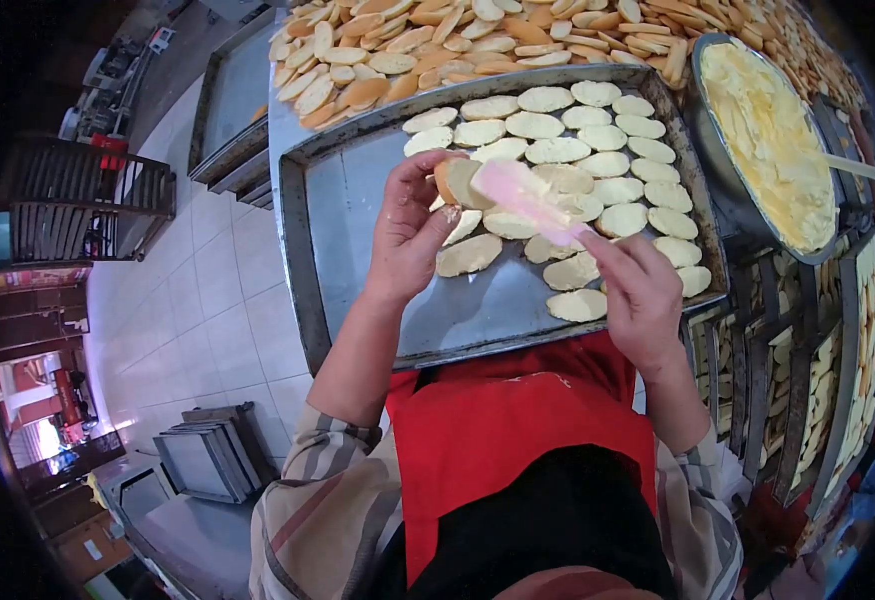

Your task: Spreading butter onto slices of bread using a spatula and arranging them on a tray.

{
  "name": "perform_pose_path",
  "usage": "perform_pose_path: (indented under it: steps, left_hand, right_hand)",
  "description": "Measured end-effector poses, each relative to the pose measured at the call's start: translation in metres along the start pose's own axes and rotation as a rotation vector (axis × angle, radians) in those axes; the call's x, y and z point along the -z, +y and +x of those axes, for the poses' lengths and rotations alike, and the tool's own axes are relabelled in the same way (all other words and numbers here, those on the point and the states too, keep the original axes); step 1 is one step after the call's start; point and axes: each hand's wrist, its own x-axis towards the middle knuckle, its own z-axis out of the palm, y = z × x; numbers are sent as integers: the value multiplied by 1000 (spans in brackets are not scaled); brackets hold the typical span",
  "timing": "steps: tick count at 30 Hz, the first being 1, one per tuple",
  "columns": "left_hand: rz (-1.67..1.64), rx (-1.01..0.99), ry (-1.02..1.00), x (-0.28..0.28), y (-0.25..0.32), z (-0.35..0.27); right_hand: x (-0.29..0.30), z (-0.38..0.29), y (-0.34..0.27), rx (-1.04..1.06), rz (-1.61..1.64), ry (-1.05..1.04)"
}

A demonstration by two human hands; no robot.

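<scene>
Between the fingers and thumb of my left hand (pixel 411 232) is an oval bread slice (pixel 458 182), its cut face turned toward the spatula. My right hand (pixel 636 292) grips a pink spatula (pixel 524 199) with pale cream on its blade. The blade meets or overlaps the right end of the slice; exact contact is hard to tell. Both hands are over a metal baking tray (pixel 362 300). Rows of cream-covered bread slices (pixel 557 150) fill its right and far parts, some partly hidden behind the spatula and my right hand.
A large heap of bread slices (pixel 407 49) lies beyond the tray. At the right stands a metal bowl of pale yellow cream (pixel 767 142) with a white handle (pixel 854 166) sticking out. Trays of slices (pixel 857 360) are racked at lower right. Stacked trays (pixel 205 457) stand at lower left.
</scene>
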Motion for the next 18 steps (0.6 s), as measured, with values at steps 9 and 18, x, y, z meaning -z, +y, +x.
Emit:
perform_pose_path:
  steps: [9,18]
  left_hand:
    - [72,151,-47,11,9,4]
    - [282,576,27,-5,-8,-79]
  right_hand:
    - [15,8,4,124,-248,-111]
    - [32,-23,28,-372,390,-108]
